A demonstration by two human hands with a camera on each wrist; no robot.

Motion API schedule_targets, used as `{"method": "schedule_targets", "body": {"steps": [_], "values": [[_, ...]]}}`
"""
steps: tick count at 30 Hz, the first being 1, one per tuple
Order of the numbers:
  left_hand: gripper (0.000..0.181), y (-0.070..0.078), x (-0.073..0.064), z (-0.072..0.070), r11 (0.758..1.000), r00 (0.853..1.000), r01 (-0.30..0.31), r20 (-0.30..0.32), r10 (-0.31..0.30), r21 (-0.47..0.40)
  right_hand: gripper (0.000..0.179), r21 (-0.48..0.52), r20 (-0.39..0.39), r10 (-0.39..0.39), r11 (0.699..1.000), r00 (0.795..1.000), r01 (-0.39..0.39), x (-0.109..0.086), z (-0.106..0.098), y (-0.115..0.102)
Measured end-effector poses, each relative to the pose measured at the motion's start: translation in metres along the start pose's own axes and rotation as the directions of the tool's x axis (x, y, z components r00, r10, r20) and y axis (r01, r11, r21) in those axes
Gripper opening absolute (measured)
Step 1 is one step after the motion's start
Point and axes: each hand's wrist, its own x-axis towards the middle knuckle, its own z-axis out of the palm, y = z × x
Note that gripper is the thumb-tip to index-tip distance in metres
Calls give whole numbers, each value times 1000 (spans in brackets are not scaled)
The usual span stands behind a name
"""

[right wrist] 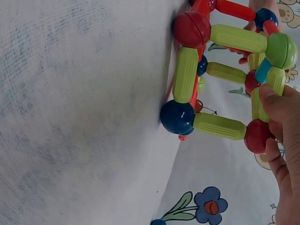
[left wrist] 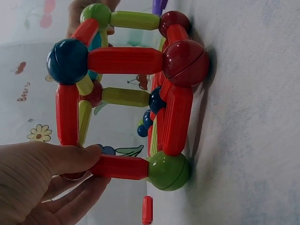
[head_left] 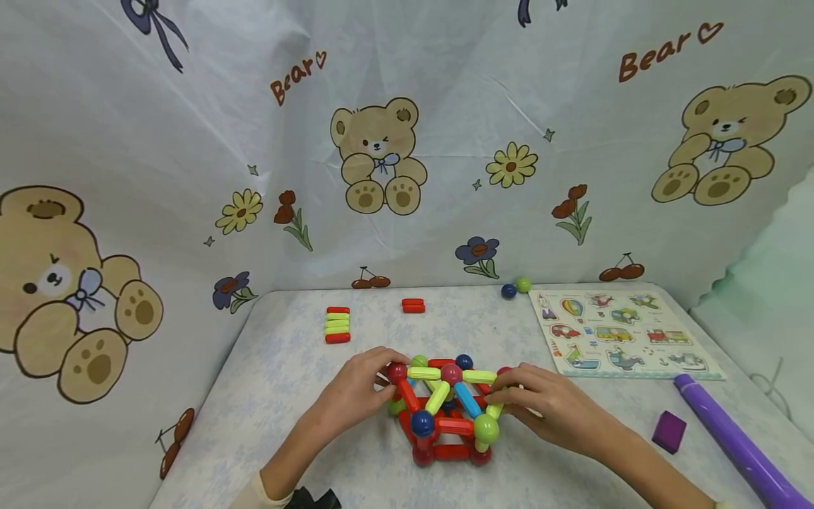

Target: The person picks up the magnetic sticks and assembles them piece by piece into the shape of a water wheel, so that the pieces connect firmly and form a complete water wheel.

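Observation:
A frame (head_left: 454, 426) of magnetic building sticks and balls stands on the table, in red, yellow-green and blue. My left hand (head_left: 356, 385) holds its upper left corner. In the left wrist view the left thumb and fingers (left wrist: 70, 157) pinch around a red ball, mostly covered, and the end of a red stick (left wrist: 124, 167). At the upper right corner my right hand (head_left: 553, 406) grips the frame. The right wrist view shows the right thumb on a yellow-green stick (right wrist: 276, 84) and a fingertip against a red ball (right wrist: 257, 136). The frame's inner parts are partly hidden.
Behind the frame lie a row of red and yellow-green sticks (head_left: 338, 326), two red sticks (head_left: 413, 306), a blue ball (head_left: 509, 290) and a green ball (head_left: 523, 285). To the right are a picture puzzle board (head_left: 610, 336), a purple block (head_left: 669, 432) and a purple tube (head_left: 738, 442).

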Motion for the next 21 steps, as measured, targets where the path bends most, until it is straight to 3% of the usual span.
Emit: {"method": "schedule_targets", "body": {"steps": [4, 9, 12, 16, 21], "values": [[47, -2, 0, 1, 1000, 1000, 24, 8, -24, -11, 49, 38, -35, 137, 990, 990, -136, -6, 5, -2], [48, -15, 0, 4, 984, 987, 131, 105, -119, -123, 91, 171, -57, 391, 910, 919, -377, -16, 16, 5], [38, -28, -3, 12, 969, 975, 187, 155, -161, -164, 77, 275, 54, 486, 832, 872, -481, -20, 22, 11], [28, -39, -9, 26, 957, 967, 228, 154, -201, -179, 46, 384, 239, 501, 737, 831, -555, -22, 28, 18], [30, -43, -15, 37, 953, 976, 212, 102, -194, -215, 35, 419, 355, 500, 670, 790, -612, -21, 35, 22]]}}
